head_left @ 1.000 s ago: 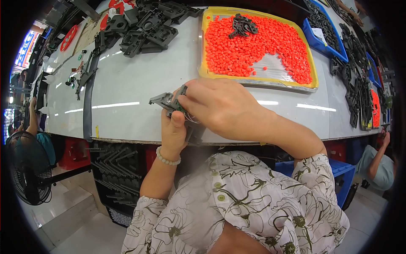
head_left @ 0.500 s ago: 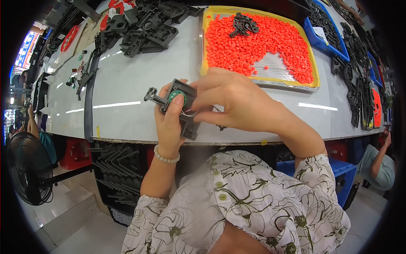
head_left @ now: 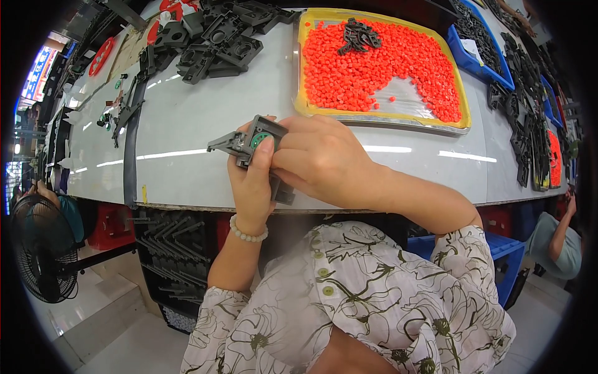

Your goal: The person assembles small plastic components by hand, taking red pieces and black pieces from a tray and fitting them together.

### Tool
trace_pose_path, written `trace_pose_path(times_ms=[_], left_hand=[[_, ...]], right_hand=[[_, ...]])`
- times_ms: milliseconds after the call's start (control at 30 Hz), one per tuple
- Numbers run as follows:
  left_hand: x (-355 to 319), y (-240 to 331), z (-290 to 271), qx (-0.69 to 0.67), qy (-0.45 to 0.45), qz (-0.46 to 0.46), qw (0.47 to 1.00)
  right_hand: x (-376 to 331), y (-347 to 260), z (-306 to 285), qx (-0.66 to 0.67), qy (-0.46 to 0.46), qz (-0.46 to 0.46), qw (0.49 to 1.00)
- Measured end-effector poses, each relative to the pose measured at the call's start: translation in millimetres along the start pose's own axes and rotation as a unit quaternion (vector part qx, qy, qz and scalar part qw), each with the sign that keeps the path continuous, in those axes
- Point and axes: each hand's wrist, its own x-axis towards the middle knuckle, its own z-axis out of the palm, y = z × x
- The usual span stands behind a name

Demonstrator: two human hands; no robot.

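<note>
Near the table's front edge, my left hand (head_left: 250, 190) is closed round a dark grey plastic housing (head_left: 284, 191), which is tilted. The thumb presses beside a round green part (head_left: 259, 138) set into it. A grey arm-like piece (head_left: 228, 145) sticks out from the housing toward the left. Close against the housing's right side is my right hand (head_left: 324, 159), its fingers bunched in a pinch. What those fingertips grip is hidden behind the hand.
A yellow-rimmed tray (head_left: 300, 68) of small red-orange pieces (head_left: 355, 75) lies beyond my hands. Grey housings (head_left: 218, 47) are heaped at the far left. Blue bins (head_left: 483, 62) and dark parts (head_left: 522, 112) stand right. A fan (head_left: 45, 246) is at lower left.
My right hand has moved in closer to the housing, its fingers drawing together. The white wires seen before are now covered. The protruding grey piece has turned and points further left.
</note>
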Motion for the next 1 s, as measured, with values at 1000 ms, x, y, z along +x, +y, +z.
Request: trace_pose_path(times_ms=[1000], left_hand=[[-0.5, 6.9, 11.9, -0.1, -0.014, 0.027, 0.994]], right_hand=[[-85.1, -11.5, -42.6, 0.387, 0.141, 0.446, 0.794]])
